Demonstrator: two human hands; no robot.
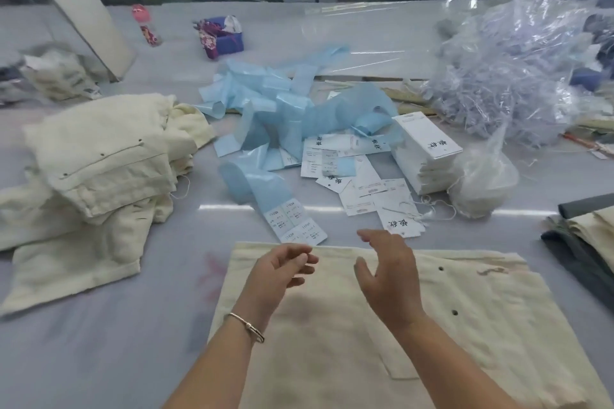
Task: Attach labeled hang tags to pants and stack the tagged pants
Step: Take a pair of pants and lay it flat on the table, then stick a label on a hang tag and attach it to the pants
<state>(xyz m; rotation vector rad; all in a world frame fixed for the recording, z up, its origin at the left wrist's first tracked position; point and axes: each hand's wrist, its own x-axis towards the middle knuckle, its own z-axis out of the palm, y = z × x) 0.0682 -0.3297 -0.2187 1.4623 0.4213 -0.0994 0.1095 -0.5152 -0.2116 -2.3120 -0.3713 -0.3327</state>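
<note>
Directly below the camera, a cream pair of pants [382, 325] lies flat on the bench [99, 342], its waist edge toward the far side and its long axis running back toward the person. Both hands hover just above that waist edge and hold nothing. The left hand [279, 271] has its fingers [300, 259] loosely curled, thumb and forefinger nearly meeting; the right hand [388, 279] is spread, fingers apart.

Just beyond the right hand, close to its fingertips, a strung hang tag [400, 222] lies printed side up, part of a loose scatter of tags [358, 186]. So the right hand is nearer the tag, which lies forward and slightly right of the pants. A strip of printed labels [295, 221] on blue backing lies forward of the left hand.

Farther out, a neat stack of blank tags [423, 153] stands on the right, beside a bag of strings [481, 179]. At left, a pile of folded cream pants [99, 159] is probably the tagged stack.
</note>
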